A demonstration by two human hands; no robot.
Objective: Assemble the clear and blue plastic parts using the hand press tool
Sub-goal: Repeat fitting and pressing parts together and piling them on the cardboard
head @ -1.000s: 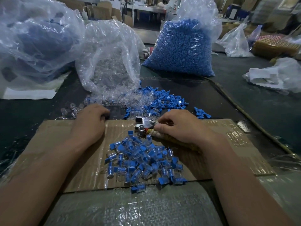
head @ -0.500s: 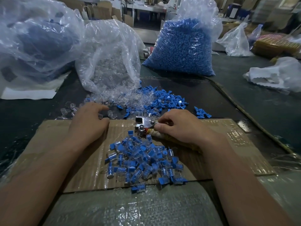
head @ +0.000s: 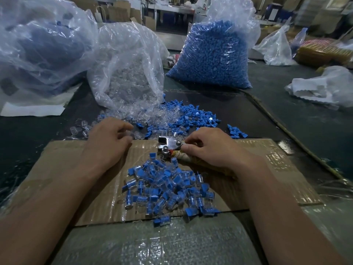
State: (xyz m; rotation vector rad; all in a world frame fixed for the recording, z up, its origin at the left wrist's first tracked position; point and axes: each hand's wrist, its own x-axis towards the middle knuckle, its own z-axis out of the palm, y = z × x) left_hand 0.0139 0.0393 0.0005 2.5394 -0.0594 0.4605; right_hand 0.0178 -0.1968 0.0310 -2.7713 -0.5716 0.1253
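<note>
The right hand [head: 212, 148] is curled over the wrapped handle of the press [head: 169, 144], and the handle is held down on the cardboard [head: 63, 169]. Only the metal head of the press is seen, sticking out to the left of the fingertips, near the far edge of the cardboard.

The left hand [head: 108, 142] is laid at the far edge of the cardboard, left of the press head and apart from it. Its fingers are curled towards the loose parts [head: 183, 117], with the thumb beside a few scattered clear pieces. Whether a piece is pinched cannot be told.

Between the two forearms, a pile of joined parts [head: 166, 186], clear with blue caps, is spread on the cardboard just in front of the press. The loose parts, clear and blue mixed, are heaped on the desk [head: 305, 121] just beyond the hands, at the mouth of the clear bag [head: 126, 73].

To the right of that bag, a blue bag [head: 212, 56], filled with blue pieces, is stood upright. At far left a third bag [head: 38, 44] is seen; its contents cannot be made out through the plastic.
</note>
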